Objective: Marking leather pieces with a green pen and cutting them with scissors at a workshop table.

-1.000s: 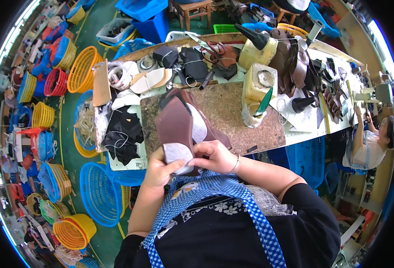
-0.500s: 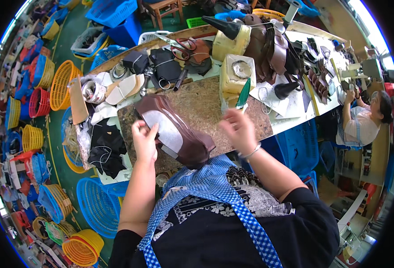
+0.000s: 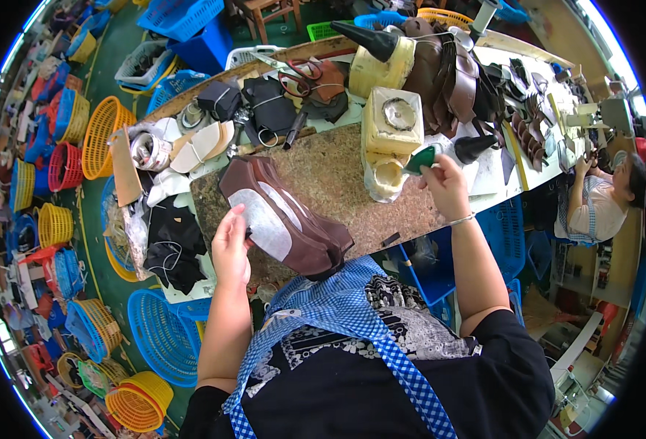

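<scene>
A brown leather shoe upper (image 3: pixel 308 233) with pale grey lining patches (image 3: pixel 260 222) lies at a slant on the worn work board (image 3: pixel 330 164), its near end by my apron. My left hand (image 3: pixel 231 245) is at its left edge, fingers drawn together, with a small dark piece (image 3: pixel 248 233) showing at the fingertips. To the right, my right hand (image 3: pixel 446 186) is closed on a green, flat-looking tool (image 3: pixel 421 159); its lower end is hidden. The tool is beside a small crusted cup (image 3: pixel 389 178), which adjoins a larger yellowish block (image 3: pixel 394 121) with a round opening.
Behind the board are red-handled scissors (image 3: pixel 301 77), black bundles (image 3: pixel 270 102) and stacked brown leather pieces (image 3: pixel 447 80). A black cone (image 3: pixel 475 148) stands right of my right hand. Blue baskets (image 3: pixel 163 336) flank the table. Another person (image 3: pixel 594 197) works at the far right.
My right hand has moved right and taken hold of the green tool, which stood in the small cup. My left hand has shifted slightly down and left, off the lining patch.
</scene>
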A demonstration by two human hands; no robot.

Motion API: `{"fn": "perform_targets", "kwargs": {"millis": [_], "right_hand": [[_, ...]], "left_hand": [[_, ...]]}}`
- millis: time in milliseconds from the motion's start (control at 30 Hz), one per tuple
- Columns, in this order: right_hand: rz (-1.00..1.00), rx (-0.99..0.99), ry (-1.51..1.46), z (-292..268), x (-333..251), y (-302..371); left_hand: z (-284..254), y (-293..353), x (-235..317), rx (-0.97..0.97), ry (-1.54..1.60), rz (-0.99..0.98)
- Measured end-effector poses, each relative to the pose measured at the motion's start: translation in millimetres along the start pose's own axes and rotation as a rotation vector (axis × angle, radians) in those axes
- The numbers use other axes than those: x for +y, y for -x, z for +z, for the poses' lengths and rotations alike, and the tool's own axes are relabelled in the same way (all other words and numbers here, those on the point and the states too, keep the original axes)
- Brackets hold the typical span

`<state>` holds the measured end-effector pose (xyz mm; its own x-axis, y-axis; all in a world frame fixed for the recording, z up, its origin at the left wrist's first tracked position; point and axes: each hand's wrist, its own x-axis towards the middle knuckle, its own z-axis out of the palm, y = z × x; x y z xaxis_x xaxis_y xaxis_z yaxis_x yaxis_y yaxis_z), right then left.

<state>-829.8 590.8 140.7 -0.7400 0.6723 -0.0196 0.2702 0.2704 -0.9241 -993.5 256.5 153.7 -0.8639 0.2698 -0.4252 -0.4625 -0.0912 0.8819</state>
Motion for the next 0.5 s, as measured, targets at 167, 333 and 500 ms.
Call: {"fn": "perform_targets", "kwargs": {"millis": [167, 333, 500], "right_hand": [[-0.305, -0.063, 0.348, 27, 7, -2], [0.026, -0.075, 0.245, 25, 3, -1], [0.345, -0.061, -0.299, -9, 63, -12]], "left_hand": [[15, 3, 9, -0.145, -0.076, 0.255], [4, -11, -9, -0.064, -0.105, 0.011], [0, -10, -5, -0.09, 0.002, -0.109]]}}
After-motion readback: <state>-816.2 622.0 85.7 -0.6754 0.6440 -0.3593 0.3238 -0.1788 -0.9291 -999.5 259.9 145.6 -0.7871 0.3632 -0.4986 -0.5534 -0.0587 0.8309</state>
